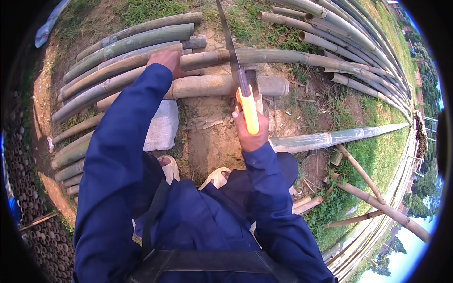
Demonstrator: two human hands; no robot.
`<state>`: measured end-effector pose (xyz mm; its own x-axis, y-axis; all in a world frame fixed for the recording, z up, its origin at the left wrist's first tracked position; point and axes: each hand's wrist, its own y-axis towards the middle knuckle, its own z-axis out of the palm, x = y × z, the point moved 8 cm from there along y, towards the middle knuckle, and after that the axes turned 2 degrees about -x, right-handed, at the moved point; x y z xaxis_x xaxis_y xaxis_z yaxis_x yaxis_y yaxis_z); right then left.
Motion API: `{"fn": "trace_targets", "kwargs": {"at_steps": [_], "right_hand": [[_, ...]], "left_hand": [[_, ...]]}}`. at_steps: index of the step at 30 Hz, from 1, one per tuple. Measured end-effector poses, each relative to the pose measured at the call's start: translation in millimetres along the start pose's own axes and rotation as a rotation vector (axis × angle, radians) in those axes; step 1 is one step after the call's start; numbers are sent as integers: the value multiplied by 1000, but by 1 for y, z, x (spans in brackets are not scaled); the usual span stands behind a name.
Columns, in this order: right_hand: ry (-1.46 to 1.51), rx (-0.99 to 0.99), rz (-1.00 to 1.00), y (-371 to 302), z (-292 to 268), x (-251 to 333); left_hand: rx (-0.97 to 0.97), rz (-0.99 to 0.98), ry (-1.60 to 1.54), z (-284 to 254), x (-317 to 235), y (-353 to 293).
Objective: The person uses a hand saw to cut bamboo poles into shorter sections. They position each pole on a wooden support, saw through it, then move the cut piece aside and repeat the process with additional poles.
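My right hand (253, 134) is wrapped round the orange handle of a handsaw (247, 106). The saw's long blade points away from me and lies across a long bamboo pole (278, 56). Left of the blade, my left hand (165, 62) grips the same pole from above, its fingers partly hidden. Under that pole runs a thicker bamboo log (207, 87), lying crosswise on the ground. A short upright piece stands by the log, close to the blade and mostly covered by the saw.
Cut bamboo lengths (134, 41) lie side by side at left. Long bamboo poles (349, 40) are stacked far right, and a green pole (330, 138) extends right from my knee. A pale stone block (163, 126) sits near my feet. Crossed poles (377, 207) stand at lower right.
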<state>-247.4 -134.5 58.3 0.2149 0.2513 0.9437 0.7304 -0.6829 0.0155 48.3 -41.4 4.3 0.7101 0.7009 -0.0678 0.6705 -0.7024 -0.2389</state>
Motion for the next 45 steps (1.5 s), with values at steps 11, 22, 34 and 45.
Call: {"fn": "trace_targets", "kwargs": {"at_steps": [11, 22, 34, 45], "right_hand": [[-10, 11, -33, 32, 1, 6], [58, -7, 63, 60, 13, -24], [6, -25, -15, 52, 14, -11], [-196, 65, 159, -144, -53, 22]], "left_hand": [[-8, -34, 3, -2, 1, 12], [-488, -80, -123, 16, -26, -75], [-259, -171, -113, 18, -4, 13], [-204, -186, -120, 20, 0, 13]]}}
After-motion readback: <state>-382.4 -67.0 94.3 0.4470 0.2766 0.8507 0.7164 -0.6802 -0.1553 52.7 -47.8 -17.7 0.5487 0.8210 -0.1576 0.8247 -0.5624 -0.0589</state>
